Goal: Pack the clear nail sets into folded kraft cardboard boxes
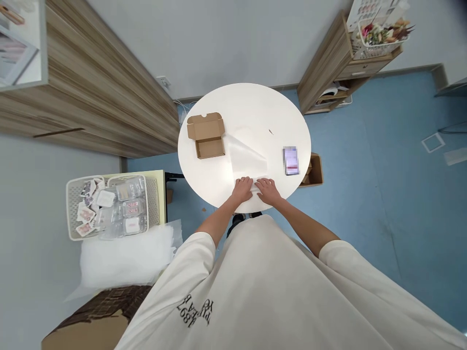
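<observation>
Person's standing at the round white table [204, 182], working right at its near edge. Translucent white sheet [245, 158] is the piece in hand: lies mid-table, near end under the fingers, far left corner right up by the mailer box. Can't tell if those two touch.

Left hand [242, 189]: palm down, fingers bent over the sheet's near end. Right hand [269, 191]: same pose, just beside it, small gap between. Both are on the sheet; from here I can't tell if either one actually pinches it or only presses. Something clear and shiny sits between the fingertips, too small to make out.

Cardboard mailer box [209, 147] is on the table's left side, lid up, inside facing the person. Phone [291, 161] lies at the right, screen lit, content blurred. Small dark item [270, 131] farther back, between sheet and phone, can't identify.

Off to the person's left: white plastic basket [69, 209] with printed cards and clear packs, pile of white film [124, 260] just nearer.
</observation>
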The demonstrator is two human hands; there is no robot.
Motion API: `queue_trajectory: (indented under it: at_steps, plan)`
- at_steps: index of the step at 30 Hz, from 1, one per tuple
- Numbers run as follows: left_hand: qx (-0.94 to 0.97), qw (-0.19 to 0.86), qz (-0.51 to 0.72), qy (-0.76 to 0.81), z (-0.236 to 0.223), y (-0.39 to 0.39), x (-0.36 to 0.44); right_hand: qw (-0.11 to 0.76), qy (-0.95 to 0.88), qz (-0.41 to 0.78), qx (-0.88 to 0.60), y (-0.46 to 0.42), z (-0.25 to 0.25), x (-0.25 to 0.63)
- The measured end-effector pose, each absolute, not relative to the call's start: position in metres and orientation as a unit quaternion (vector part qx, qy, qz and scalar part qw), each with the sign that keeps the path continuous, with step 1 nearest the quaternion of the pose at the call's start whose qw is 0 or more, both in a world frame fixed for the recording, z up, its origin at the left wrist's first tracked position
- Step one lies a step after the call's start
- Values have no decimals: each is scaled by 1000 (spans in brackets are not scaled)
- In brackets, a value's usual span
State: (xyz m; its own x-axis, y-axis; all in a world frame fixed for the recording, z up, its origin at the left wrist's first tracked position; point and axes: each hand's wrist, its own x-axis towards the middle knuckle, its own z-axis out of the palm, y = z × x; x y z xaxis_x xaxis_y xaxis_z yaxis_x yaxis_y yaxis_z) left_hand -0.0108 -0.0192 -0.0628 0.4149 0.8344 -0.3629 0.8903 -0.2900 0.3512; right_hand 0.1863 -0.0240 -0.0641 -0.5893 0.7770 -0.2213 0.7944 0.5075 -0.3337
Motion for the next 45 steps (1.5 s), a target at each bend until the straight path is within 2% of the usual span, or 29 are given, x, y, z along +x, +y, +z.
queue_trajectory:
  at_steps: [5, 13, 16, 21, 28, 34, 39, 45]
  plan:
    - [795, 302, -68, 521, -51, -29, -18, 34, 884, -198, 421, -28, -66, 183]
    - [745, 366, -47, 556, -42, -22, -31, 52, 850, -282, 442, -15, -50, 175]
    - [765, 325, -27, 556, -41, -15, -30, 63, 831, -302, 463, -3, -52, 170]
    - [806, 183, 19, 563, -41, -19, -23, 102, 798, -304, 511, 21, -63, 164]
    - [833, 166, -16, 527, -65, -34, -13, 148, 776, -277, 547, 42, -73, 153]
    - [825, 174, -54, 535, -81, -20, -11, 77, 764, -268, 582, 30, -77, 155]
    - [823, 173, -66, 537, -76, -20, -14, 3, 684, -263, 681, 30, -81, 165]
    - [824, 178, -66, 534, -71, -39, -18, 2, 594, -368, 716, 49, -84, 161]
